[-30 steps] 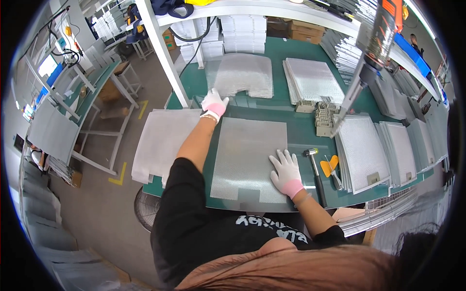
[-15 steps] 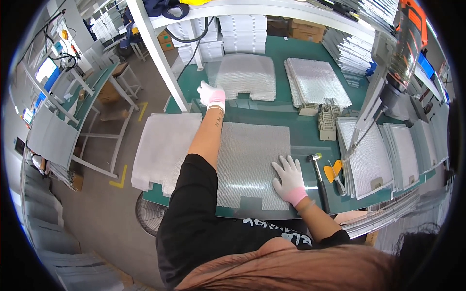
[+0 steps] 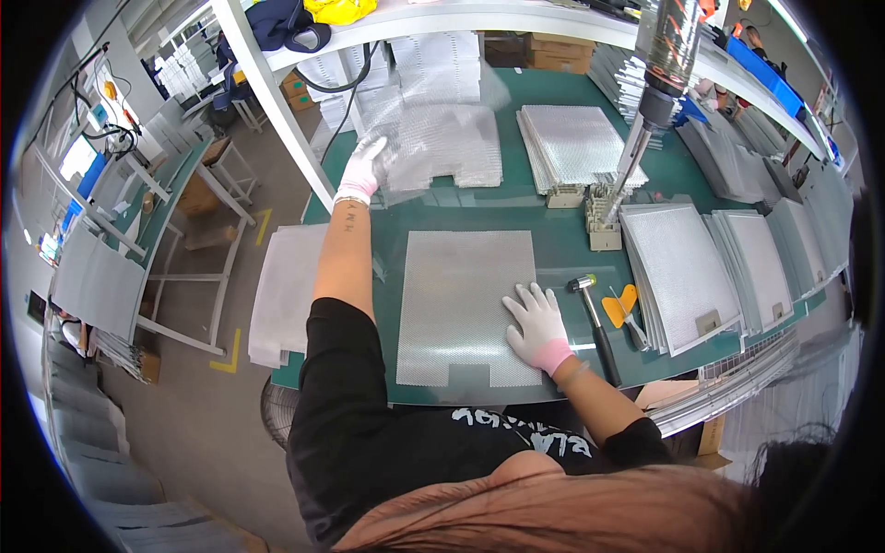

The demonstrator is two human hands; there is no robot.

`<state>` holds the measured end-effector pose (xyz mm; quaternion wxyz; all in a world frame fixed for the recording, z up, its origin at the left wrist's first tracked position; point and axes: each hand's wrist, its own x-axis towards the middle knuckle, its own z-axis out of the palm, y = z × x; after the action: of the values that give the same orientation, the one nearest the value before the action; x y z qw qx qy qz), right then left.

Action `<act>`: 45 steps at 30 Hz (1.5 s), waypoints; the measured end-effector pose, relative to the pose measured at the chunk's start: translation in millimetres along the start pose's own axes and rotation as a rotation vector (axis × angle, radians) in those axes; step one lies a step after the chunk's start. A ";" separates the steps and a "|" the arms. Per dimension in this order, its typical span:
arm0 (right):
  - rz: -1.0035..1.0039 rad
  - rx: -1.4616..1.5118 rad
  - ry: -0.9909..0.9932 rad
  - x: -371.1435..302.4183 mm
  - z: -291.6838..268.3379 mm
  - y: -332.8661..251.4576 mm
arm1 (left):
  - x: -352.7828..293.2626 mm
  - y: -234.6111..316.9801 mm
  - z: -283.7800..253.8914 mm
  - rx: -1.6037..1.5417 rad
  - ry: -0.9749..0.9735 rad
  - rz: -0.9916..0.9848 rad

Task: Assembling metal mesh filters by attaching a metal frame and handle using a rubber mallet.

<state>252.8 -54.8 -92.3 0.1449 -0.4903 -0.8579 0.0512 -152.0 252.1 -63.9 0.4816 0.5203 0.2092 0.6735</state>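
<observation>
From here, I see the left hand (image 3: 367, 166) pinching a blurred mesh (image 3: 410, 138) at eleven o'clock. At four, the right hand (image 3: 536, 327) spreads over a panel (image 3: 456, 295).

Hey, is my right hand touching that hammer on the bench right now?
Apart. The head view shows it: your right hand lies left of the hammer, with a strip of green tabletop plainly visible between them.

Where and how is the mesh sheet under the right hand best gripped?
Probably take the mesh sheet by its left edge, coming in low from the left: it lies flat, so that edge likely needs lifting first, and bare table shows alongside it. The right hand rests near the right edge, with the hammer beyond it.
</observation>
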 end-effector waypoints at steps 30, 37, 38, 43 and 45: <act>0.364 0.480 0.158 -59.2 -32.6 -10.4 | -362.3 106.1 228.8 1.286 0.206 -0.550; 0.322 0.379 0.154 -63.0 1.4 4.0 | -373.8 78.2 217.0 1.435 0.184 -0.487; 0.324 0.380 0.153 -63.4 1.4 3.6 | -374.3 78.2 216.6 1.438 0.181 -0.468; 0.297 0.391 0.145 -64.4 1.3 4.4 | -375.0 76.6 213.2 1.446 0.163 -0.457; 0.266 0.357 0.168 -64.2 3.9 6.7 | -374.0 75.3 212.4 1.478 0.148 -0.506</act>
<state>287.8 -106.1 -110.3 0.2919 -0.5680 -0.7482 0.1796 5.3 -152.3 -112.8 0.1338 0.5963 0.7468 0.2622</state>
